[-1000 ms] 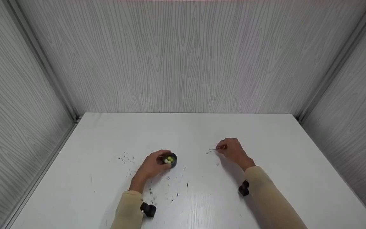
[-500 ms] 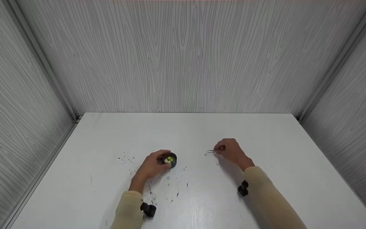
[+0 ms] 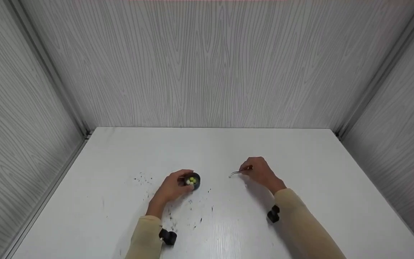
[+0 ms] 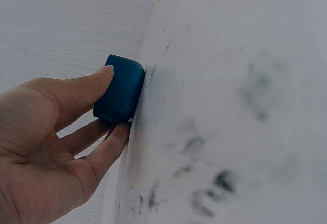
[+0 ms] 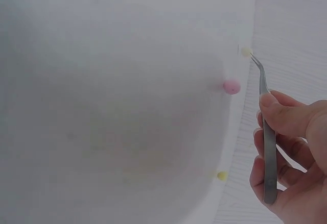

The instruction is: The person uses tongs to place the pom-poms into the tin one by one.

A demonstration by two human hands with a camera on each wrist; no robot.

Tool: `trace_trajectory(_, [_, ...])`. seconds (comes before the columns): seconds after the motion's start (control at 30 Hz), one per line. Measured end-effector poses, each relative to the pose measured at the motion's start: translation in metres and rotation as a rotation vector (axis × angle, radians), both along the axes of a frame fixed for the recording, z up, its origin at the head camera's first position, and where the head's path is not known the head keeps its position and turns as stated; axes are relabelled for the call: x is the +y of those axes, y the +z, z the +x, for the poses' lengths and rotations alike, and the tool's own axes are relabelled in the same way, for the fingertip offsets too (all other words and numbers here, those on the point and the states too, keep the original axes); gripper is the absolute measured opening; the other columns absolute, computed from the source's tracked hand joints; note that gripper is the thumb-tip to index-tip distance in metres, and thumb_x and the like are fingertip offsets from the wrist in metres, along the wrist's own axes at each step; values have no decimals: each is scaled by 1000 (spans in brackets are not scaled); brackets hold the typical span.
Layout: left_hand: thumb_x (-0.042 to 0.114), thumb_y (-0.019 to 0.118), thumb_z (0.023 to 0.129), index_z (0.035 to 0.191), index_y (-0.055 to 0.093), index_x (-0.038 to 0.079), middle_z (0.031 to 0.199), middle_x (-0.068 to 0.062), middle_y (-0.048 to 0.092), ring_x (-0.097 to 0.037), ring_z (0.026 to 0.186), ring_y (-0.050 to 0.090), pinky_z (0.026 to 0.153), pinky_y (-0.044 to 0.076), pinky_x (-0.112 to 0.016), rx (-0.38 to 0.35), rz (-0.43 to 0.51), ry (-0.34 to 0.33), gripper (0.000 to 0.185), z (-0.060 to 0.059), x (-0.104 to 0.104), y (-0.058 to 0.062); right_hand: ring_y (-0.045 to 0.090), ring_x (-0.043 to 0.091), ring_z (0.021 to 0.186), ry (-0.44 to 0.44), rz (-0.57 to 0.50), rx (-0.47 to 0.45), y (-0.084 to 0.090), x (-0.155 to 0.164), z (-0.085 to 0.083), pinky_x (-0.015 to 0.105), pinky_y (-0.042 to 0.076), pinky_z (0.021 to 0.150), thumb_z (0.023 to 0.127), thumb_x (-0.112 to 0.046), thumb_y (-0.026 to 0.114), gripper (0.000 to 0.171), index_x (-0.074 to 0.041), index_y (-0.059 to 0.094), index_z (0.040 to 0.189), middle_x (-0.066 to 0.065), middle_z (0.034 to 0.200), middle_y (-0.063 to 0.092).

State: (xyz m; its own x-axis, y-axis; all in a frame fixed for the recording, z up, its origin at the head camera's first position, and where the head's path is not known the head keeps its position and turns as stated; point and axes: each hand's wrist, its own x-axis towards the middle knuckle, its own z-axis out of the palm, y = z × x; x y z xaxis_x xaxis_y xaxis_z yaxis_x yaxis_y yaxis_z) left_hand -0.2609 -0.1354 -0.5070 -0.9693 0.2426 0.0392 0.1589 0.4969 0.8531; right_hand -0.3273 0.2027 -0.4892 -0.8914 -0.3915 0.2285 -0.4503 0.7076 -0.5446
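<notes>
My left hand [image 3: 171,187] grips a small teal bowl [image 4: 121,89], thumb on one side and fingers on the other, standing upright on the table. Several yellow-green and white beads [image 3: 192,180] lie inside it. To the right, my right hand [image 3: 261,174] pinches a pair of metal tweezers [image 5: 269,157] with bent tips. A pale yellow bead [image 5: 247,51] shows right at those tips, close over the table. In the right wrist view a pink bead [image 5: 231,86] and a yellow bead [image 5: 222,175] are on the table near the tweezers.
The white table [image 3: 214,151] has dark specks and smudges [image 3: 171,217] around the left hand and in front of it. Grey wood-grain panels [image 3: 207,64] stand at the back and on both sides. Each wrist carries a small black camera [image 3: 167,236].
My right hand has moved slightly left with the tweezers, and the pale bead at their tips has travelled along, toward the bowl and a bit nearer me. My left hand and the bowl stay put.
</notes>
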Motion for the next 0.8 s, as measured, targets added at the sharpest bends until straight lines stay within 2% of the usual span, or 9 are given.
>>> trace_trajectory(0.13, [9,74,93,143,59,6,142,-19,62,-41,132,59,112,46,-58,1,-7,1,52,0,0,0,68,18,85,5,-14,1,5,-5,2,33,57,77,88,2,77,13,-9,83,91,6,88,74])
trace_trajectory(0.37, [8,74,94,143,59,8,141,-17,62,-39,132,59,112,47,-56,-37,29,19,52,1,0,0,70,20,84,77,-7,82,15,-22,7,34,60,76,86,3,78,13,-8,83,90,7,86,75])
trace_trajectory(0.6, [9,74,94,143,59,10,142,-16,62,-38,133,59,114,46,-55,-44,15,37,52,0,2,1,71,21,86,131,-24,73,28,-42,12,35,61,78,88,3,76,12,-6,83,91,11,88,76])
trace_trajectory(0.8, [9,74,94,143,59,9,141,-18,62,-40,133,59,113,46,-56,-28,-2,23,52,-1,1,0,71,20,85,152,-19,89,32,-58,15,35,62,78,88,3,77,12,-6,83,92,8,87,75])
